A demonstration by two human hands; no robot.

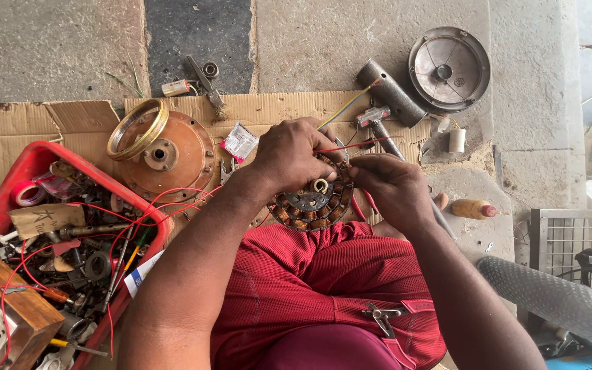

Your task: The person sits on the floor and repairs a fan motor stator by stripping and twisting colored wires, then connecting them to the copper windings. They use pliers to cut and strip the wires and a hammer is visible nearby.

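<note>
at the centre of the frame, a round motor stator point(313, 202) with copper windings is held over the lap, resting against the red shirt point(323, 288). the left hand point(289, 156) is curled over its upper edge, fingers closed down on the coils. the right hand point(395, 188) is pressed in from the right side, fingertips pinched together on a thin red wire point(351, 146) that is stretched across between both hands. just left of the stator, a copper-coloured fan housing point(169, 157) is seen lying on the cardboard point(8, 127), with a brass ring point(137, 128) leaned on it. at lower left, a red plastic tray point(32, 164) is crammed with tools and loose wires. at upper right, a grey round cover point(449, 68) is laid on the stone floor, beside a grey metal tube point(390, 92).
</note>
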